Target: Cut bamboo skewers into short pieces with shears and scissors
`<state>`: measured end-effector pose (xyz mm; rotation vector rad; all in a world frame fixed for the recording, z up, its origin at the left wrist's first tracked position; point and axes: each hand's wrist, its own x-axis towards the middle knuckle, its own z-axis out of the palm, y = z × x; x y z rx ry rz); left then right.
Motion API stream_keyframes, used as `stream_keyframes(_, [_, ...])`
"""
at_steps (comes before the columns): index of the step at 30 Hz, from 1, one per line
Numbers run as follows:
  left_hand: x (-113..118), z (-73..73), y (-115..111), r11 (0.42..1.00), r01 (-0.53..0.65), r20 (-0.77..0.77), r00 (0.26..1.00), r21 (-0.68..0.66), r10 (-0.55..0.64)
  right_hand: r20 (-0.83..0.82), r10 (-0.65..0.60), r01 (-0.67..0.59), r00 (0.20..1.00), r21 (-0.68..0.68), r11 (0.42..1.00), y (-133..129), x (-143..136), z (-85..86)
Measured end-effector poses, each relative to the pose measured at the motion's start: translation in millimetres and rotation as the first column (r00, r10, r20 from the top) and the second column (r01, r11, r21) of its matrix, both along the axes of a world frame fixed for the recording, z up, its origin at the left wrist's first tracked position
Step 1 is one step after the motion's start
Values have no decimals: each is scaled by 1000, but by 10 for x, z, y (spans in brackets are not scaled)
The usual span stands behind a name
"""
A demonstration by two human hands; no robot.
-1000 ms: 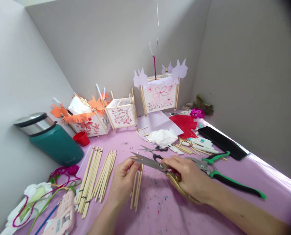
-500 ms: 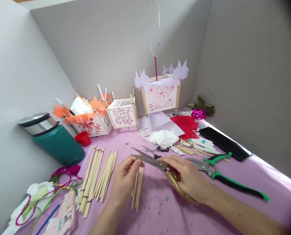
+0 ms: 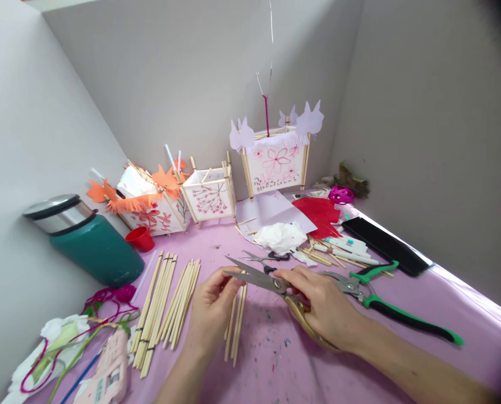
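Note:
My right hand (image 3: 321, 303) is wrapped round the gold handles of large scissors (image 3: 262, 279). Their blades are a little apart and point left, the tips over my left fingers. With thumb and forefinger pressed together, my left hand (image 3: 213, 300) pinches something too small to make out by the lower blade. Several thin wooden sticks (image 3: 236, 331) lie on the table just right of my left hand, partly hidden behind it. Farther left are two bunches of sticks: one bunch (image 3: 155, 311) has black marks or bands, the other (image 3: 180, 306) is plain.
Three stick-framed paper lanterns, one orange-trimmed (image 3: 151, 216), one plain (image 3: 210, 196) and one hanging (image 3: 277, 163), are at the back. A teal bottle (image 3: 94, 247), red cup (image 3: 141, 239) and pink glue gun (image 3: 109, 370) are left; green-handled pliers (image 3: 372, 292) and a black phone (image 3: 385, 244) right.
The scissor blades have spread slightly wider apart at the tips. Both hands keep nearly the same place. The view has shifted a little.

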<state>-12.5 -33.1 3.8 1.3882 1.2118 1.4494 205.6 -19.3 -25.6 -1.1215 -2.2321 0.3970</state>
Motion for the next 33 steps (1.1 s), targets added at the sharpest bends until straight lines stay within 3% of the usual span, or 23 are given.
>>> stream_keyframes(5, [0, 33, -18, 1000, -7, -51, 999, -15, 7, -27, -1, 1, 1000, -3, 1000, -14, -8, 18])
stream_keyframes(33, [15, -7, -9, 999, -28, 12, 1000, -32, 28, 6, -15, 14, 1000, 11, 1000, -12, -28, 10])
